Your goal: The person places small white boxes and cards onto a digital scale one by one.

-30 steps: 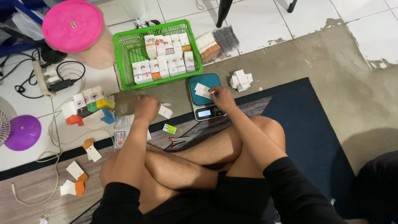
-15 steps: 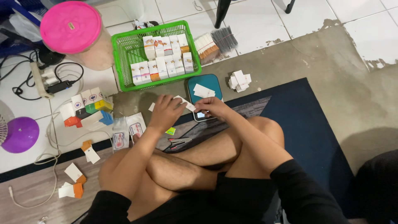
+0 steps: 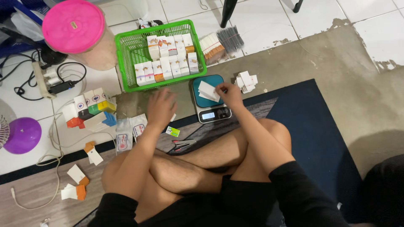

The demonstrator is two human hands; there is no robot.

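Our right hand [image 3: 229, 93] pinches the white packet [image 3: 209, 91] on the scale [image 3: 209, 100], frame centre; we judge it should lie flat. Left hand [image 3: 161, 108], grip open, rests on floor [image 3: 336, 63].

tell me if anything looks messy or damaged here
Small boxes lie scattered on the floor at left, unlike the neat rows in the green basket. The floor tiles at right are chipped along the edge.

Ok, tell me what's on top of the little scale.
A white packet lies on the teal scale platform, with the right hand touching its edge. The display below stays uncovered; whatever is beneath the packet is hidden.
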